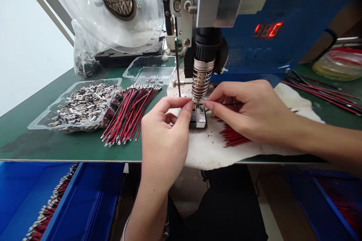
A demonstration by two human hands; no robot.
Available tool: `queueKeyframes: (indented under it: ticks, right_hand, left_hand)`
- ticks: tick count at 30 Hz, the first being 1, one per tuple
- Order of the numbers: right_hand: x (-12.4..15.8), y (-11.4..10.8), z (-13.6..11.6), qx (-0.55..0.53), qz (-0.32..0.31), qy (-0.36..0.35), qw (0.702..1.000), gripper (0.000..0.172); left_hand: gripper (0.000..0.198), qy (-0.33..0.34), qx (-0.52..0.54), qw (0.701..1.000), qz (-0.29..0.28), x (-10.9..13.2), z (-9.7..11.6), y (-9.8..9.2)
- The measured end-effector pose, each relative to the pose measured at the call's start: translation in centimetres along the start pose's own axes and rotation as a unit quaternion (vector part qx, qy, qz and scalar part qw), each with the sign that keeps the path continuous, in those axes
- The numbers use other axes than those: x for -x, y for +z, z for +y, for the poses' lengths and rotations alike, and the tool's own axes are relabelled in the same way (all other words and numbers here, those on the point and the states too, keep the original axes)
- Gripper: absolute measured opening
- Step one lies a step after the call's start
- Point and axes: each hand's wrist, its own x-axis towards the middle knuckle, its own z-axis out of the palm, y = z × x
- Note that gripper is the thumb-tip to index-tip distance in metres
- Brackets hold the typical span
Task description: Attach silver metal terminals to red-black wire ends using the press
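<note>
My left hand (169, 130) is closed in a pinch just left of the soldering iron's coiled spring sleeve (203, 77). What sits between its thumb and forefinger is hidden. From the right, my right hand (243, 107) pinches a thin red and black wire (232, 104), whose end points at the spot under the iron. Both sets of fingertips nearly meet above a small metal block fixture (200, 116). Beneath the right hand, a bunch of red and black wires (234, 136) lies on a white cloth (207, 156).
To the left are a clear tray (42, 123) of small metal connectors, a pile of red-black wires (131, 115) with metal ends and another clear tray (134, 70). Behind stand a clear reel (79, 3) and a blue machine (249, 60). Blue bins (93, 207) sit below the table edge.
</note>
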Motion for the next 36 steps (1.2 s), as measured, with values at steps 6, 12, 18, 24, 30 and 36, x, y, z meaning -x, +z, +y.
queueKeyframes:
  ticks: [6,12,18,24,30,36]
  right_hand:
    - [0.1,0.0,0.1,-0.006,0.002,-0.004,1.000,0.018]
    - [0.1,0.1,0.4,0.000,0.010,-0.021,1.000,0.018]
    - [0.1,0.0,0.4,0.010,0.011,-0.043,0.999,0.018]
    - [0.0,-0.1,1.4,0.059,0.028,-0.118,0.991,0.015]
    - [-0.1,0.1,2.1,0.080,0.035,-0.169,0.982,0.010]
    - [-0.1,-0.3,2.4,0.096,0.034,-0.207,0.973,0.015]
  left_hand:
    - [0.007,-0.005,0.010,1.000,-0.003,0.0,0.0,0.0]
    - [0.006,0.002,0.004,1.000,0.005,0.1,0.1,0.0]
    - [0.006,0.011,0.006,1.000,0.001,0.0,-0.1,0.0]
    - [0.001,0.019,0.030,0.999,-0.004,-0.4,-0.3,-0.1]
    - [0.002,0.016,0.062,0.998,-0.014,-0.5,-0.5,-0.4]
    - [0.004,0.015,0.053,0.998,-0.016,-0.5,-0.4,-0.4]
